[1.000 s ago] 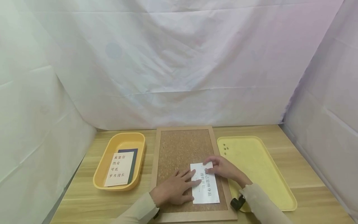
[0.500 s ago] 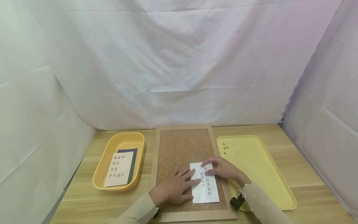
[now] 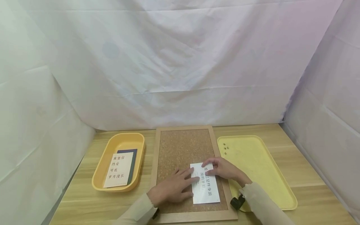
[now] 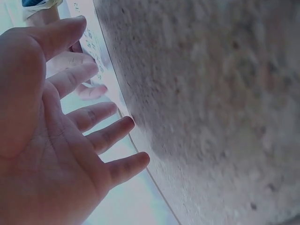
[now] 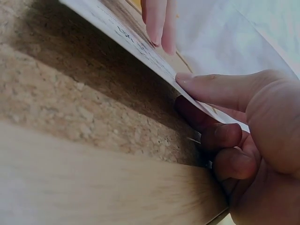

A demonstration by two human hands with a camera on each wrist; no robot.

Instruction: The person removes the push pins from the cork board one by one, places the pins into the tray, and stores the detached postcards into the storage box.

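A white card (image 3: 206,192) with dark printed characters is over the lower right of a wood-framed cork board (image 3: 184,143). My right hand (image 3: 223,168) pinches its upper right edge; in the right wrist view the thumb (image 5: 218,89) lies on top of the card (image 5: 136,47) and curled fingers (image 5: 222,136) are underneath. There the near edge stands raised off the cork, and a small thin glint shows by the fingers. My left hand (image 3: 171,187) is spread from the left, its fingertips over the card's left edge. In the left wrist view its fingers (image 4: 110,136) are extended.
On the left stands an orange-yellow bin (image 3: 97,173) holding a cream card (image 3: 119,170) over a dark blue-green one (image 3: 132,162). A pale yellow tray (image 3: 261,178) lies to the right, with several small pieces (image 3: 225,148) in its far left corner. White cloth (image 3: 180,62) hangs behind.
My left fingertips have drawn back slightly to the left over the card. The right hand keeps its pinch, its index finger a little further left along the card's top edge than at first.
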